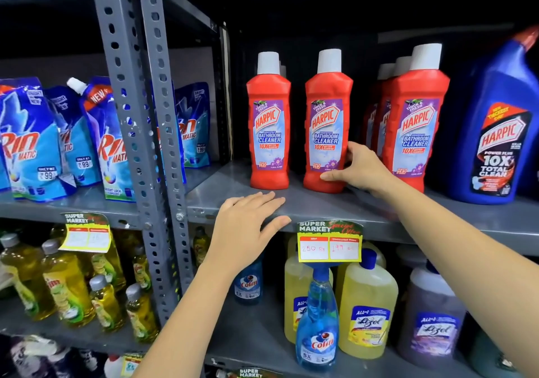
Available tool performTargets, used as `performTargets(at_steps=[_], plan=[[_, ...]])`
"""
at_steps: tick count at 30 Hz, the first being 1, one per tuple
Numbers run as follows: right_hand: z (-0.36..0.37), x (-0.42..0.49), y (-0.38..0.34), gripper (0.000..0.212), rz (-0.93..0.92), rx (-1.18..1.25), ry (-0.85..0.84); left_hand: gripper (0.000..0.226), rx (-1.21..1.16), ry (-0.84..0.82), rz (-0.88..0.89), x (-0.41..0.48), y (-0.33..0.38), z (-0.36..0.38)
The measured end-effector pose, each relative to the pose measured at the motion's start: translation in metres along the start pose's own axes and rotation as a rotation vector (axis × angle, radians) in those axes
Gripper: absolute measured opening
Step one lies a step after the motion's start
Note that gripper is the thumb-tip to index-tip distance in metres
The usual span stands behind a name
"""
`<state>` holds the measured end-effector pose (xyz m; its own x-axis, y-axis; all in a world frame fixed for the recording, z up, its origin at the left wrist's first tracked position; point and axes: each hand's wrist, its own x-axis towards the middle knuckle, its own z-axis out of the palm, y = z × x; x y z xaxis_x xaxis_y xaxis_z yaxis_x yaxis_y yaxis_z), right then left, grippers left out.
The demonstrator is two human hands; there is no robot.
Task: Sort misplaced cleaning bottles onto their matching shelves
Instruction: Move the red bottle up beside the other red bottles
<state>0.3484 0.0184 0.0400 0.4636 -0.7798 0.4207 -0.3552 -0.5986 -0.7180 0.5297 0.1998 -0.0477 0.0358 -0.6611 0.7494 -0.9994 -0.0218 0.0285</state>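
Red Harpic bathroom cleaner bottles with white caps stand on the grey middle shelf point(306, 202). My right hand point(360, 167) grips the lower right side of the middle red bottle point(326, 121), thumb across its front. Another red bottle point(269, 121) stands to its left, apart from it. More red bottles point(415, 121) stand in a row to the right. My left hand point(248, 226) lies flat on the shelf's front edge, fingers spread, holding nothing. A large blue Harpic bottle point(498, 126) stands at the far right.
A slotted grey upright point(145, 144) divides the racks. Blue Rin pouches point(29, 141) fill the left shelf. Below are yellow Vim bottles point(67, 287), blue Colin spray bottles point(318, 319), yellow and purple Lizol bottles point(369, 307). A price tag point(329, 242) hangs on the shelf edge.
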Motion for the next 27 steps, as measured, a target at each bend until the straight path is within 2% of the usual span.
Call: performTargets(at_steps=[4, 10, 16, 27], plan=[[0.004, -0.006, 0.005, 0.082, 0.032, 0.176, -0.067, 0.052, -0.002, -0.001, -0.002, 0.0, 0.0, 0.0], [0.005, -0.004, 0.011, 0.09, 0.024, 0.139, -0.033, 0.053, -0.008, 0.021, 0.002, -0.001, -0.001, 0.002], [0.004, -0.001, 0.009, 0.072, 0.066, 0.234, -0.111, 0.053, -0.01, 0.018, -0.008, -0.001, 0.0, 0.003], [-0.001, 0.007, 0.014, 0.067, 0.122, 0.305, -0.239, 0.053, -0.014, 0.0, -0.019, -0.001, 0.002, 0.0]])
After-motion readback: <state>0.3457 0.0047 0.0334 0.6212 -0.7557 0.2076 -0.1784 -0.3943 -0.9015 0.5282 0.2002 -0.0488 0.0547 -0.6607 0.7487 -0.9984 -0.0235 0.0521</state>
